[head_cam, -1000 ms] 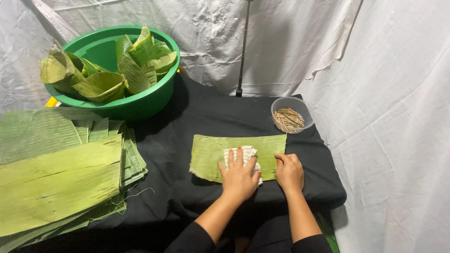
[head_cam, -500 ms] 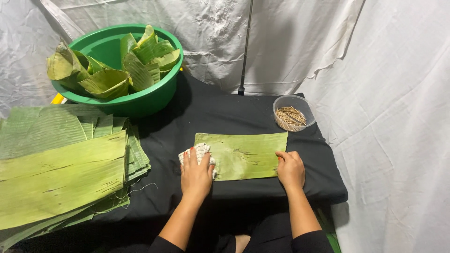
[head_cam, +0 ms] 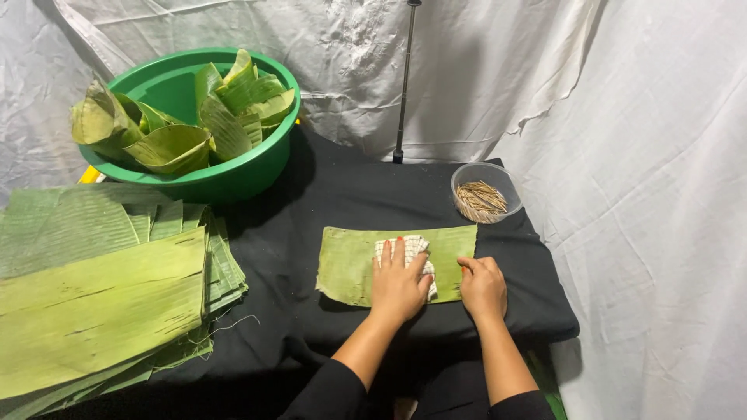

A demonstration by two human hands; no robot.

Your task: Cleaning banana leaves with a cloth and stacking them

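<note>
Wiping step, judged: left hand (head_cam: 398,281), flat with fingers spread, presses a white checked cloth (head_cam: 411,250) onto the banana leaf (head_cam: 350,264) lying mid-desk (head_cam: 373,194); right hand (head_cam: 482,286), loosely closed, pins the leaf's right edge.

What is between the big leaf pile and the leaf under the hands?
In the head view, only bare black cloth lies between the leaf pile and the leaf. A few loose threads trail off the pile's edge.
</note>
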